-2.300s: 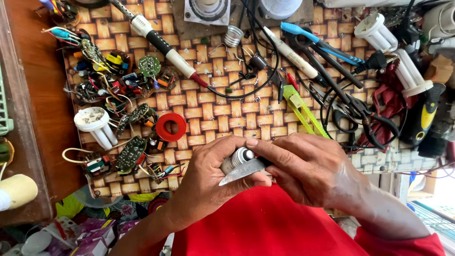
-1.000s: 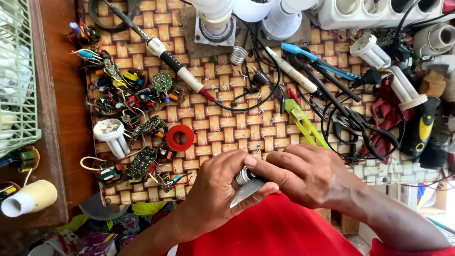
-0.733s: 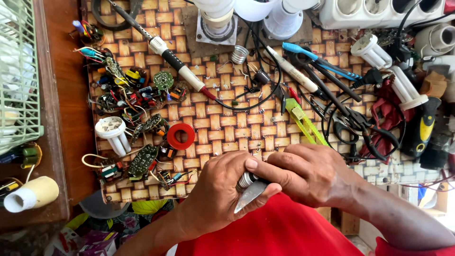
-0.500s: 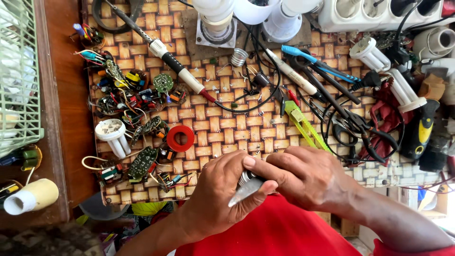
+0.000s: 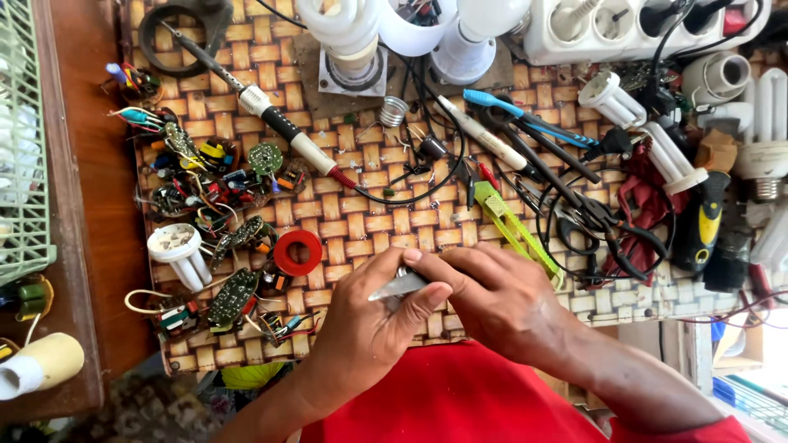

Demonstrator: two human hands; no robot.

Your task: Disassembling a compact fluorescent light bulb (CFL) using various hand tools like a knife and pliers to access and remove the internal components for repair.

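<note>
My left hand (image 5: 369,328) and my right hand (image 5: 497,299) meet over the near edge of the woven-pattern mat (image 5: 361,221). Between them they grip a small silver metal part (image 5: 398,285); a flat pointed tip sticks out to the left past my left thumb, and a round metal end shows at the top. Fingers cover most of it, so its exact shape is hidden. A red ring (image 5: 297,253) lies just left of my left hand, and a yellow-green utility knife (image 5: 513,230) lies just beyond my right hand.
Small circuit boards (image 5: 234,297) and loose parts crowd the mat's left side. A soldering iron (image 5: 275,127) lies across the top left. Pliers, scissors (image 5: 591,217), lamp tubes (image 5: 176,253), a power strip (image 5: 640,25) and cables fill the right and back. A green basket (image 5: 20,164) stands far left.
The view shifted slightly, with the bench seeming to slide right and down. Both hands stay closed on the metal part; its pointed tip now shows further left past my thumb.
</note>
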